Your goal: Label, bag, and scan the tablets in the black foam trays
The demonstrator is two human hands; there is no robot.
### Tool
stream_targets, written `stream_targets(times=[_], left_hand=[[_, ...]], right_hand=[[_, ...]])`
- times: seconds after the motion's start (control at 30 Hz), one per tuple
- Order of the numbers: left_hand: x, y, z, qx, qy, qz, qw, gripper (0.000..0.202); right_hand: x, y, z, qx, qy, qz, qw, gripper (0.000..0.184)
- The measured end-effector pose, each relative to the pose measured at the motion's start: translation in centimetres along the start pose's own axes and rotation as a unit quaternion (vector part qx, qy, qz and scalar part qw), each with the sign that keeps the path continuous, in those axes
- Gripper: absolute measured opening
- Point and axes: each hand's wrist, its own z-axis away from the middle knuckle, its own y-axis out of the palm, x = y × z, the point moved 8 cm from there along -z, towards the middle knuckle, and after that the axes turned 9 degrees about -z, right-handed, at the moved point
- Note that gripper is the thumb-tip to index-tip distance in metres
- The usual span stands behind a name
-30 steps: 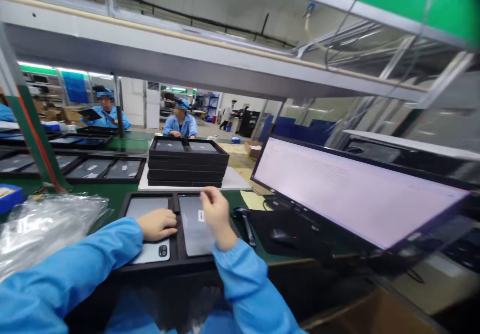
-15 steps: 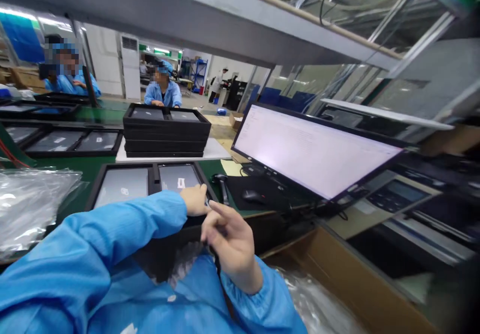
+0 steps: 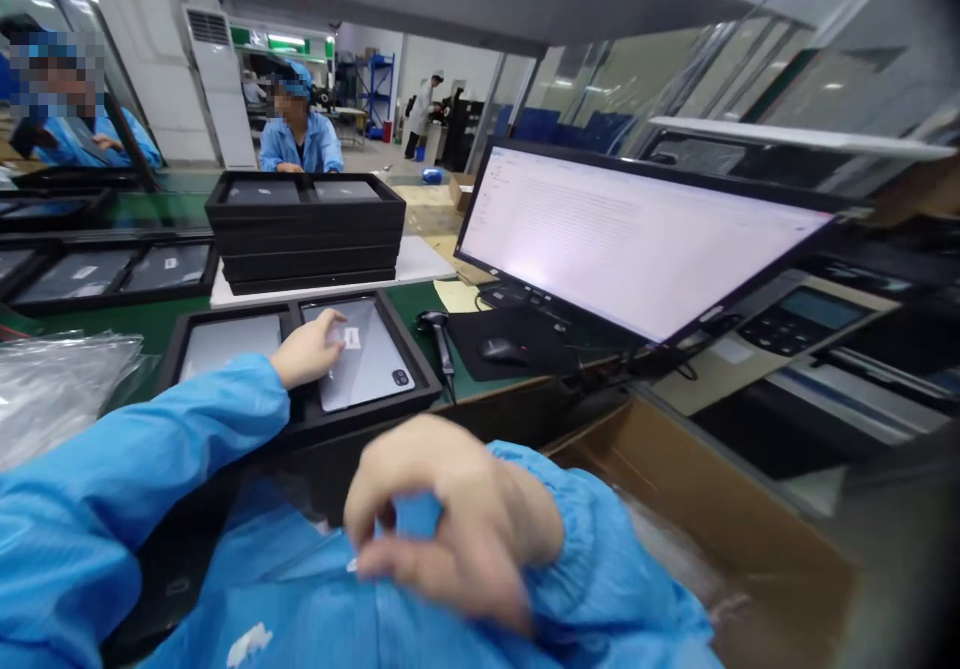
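My left hand point(image 3: 306, 349) reaches forward and rests on a grey tablet point(image 3: 367, 354) lying back-up in the right slot of a black tray point(image 3: 420, 374). Its fingers lie loosely on the tablet's left part, near a small white label. A second grey tablet point(image 3: 229, 344) fills the tray's left slot. My right hand point(image 3: 442, 519) is close to my body, over my blue coat. It is blurred, with the fingers curled into a pinch. What they pinch is too small to name.
A stack of black trays point(image 3: 307, 234) stands behind the tray. A barcode scanner point(image 3: 439, 334), a mouse point(image 3: 501, 351) on a black pad and a lit monitor point(image 3: 637, 239) are to the right. Plastic bags point(image 3: 60, 389) lie left, a cardboard box point(image 3: 720, 519) lower right. Co-workers sit across.
My right hand has come back from the tray to my lap and closed into a pinch. My left hand shifted onto the right tablet. The view tilted down and right.
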Motion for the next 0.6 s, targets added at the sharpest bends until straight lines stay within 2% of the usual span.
stream_targets(times=[0.07, 0.13, 0.23, 0.3, 0.37, 0.47, 0.6], left_hand=[[3.3, -1.2, 1.1, -0.042, -0.028, 0.040, 0.998, 0.051], [6.1, -1.8, 2.2, -0.071, -0.065, 0.069, 0.993, 0.051], [8.1, -1.9, 3.4, -0.085, -0.101, 0.098, 0.986, 0.049], [8.0, -1.9, 3.7, -0.089, -0.088, 0.100, 0.987, 0.048], [7.4, -2.1, 3.8, -0.095, -0.054, 0.093, 0.990, 0.045], [6.8, -2.3, 3.8, -0.097, -0.020, 0.088, 0.991, 0.042], [7.1, -2.6, 3.8, -0.090, -0.030, 0.097, 0.991, 0.039]], right_hand=[[-4.3, -2.5, -2.6, -0.079, 0.030, -0.030, 0.996, 0.024], [-10.4, -5.6, -4.6, -0.181, 0.103, -0.008, 0.978, 0.033], [-20.4, -7.5, -6.1, -0.208, 0.314, 0.013, 0.926, 0.017], [-24.9, -7.2, -6.2, -0.206, 0.422, -0.020, 0.883, 0.008], [-27.1, -6.5, -6.6, -0.214, 0.461, -0.050, 0.860, 0.016], [-28.2, -5.6, -7.7, -0.221, 0.450, -0.067, 0.863, 0.023], [-29.3, -4.9, -8.0, -0.220, 0.447, -0.087, 0.862, 0.024]])
